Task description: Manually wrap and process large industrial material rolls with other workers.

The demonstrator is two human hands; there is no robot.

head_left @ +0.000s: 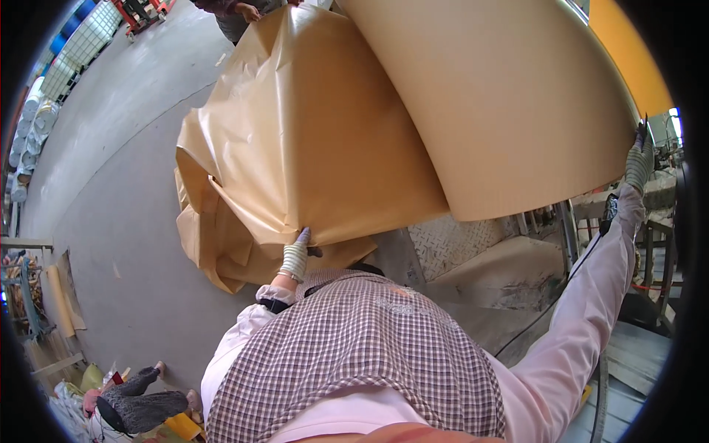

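Observation:
A huge roll of brown paper [502,103] fills the upper right, and a loose, creased sheet of brown paper [347,140] comes off its left side. My left hand [297,257], in a striped glove with dark fingertips, pinches the near edge of this sheet; its thumb lies on top and the other fingers are partly hidden. Far to the right, my gloved right hand [639,159] reaches up along the roll's right end, fingers stretched out and touching or very close to it. Crumpled folds of paper [221,244] hang to the floor left of my left hand.
Another person's hand [249,12] is at the sheet's far edge. Below the roll are a metal tread plate [450,244] and machine framing. A black cable [550,303] runs by my right arm. Wrapped rolls [33,136] and a caged tank [81,55] stand far left.

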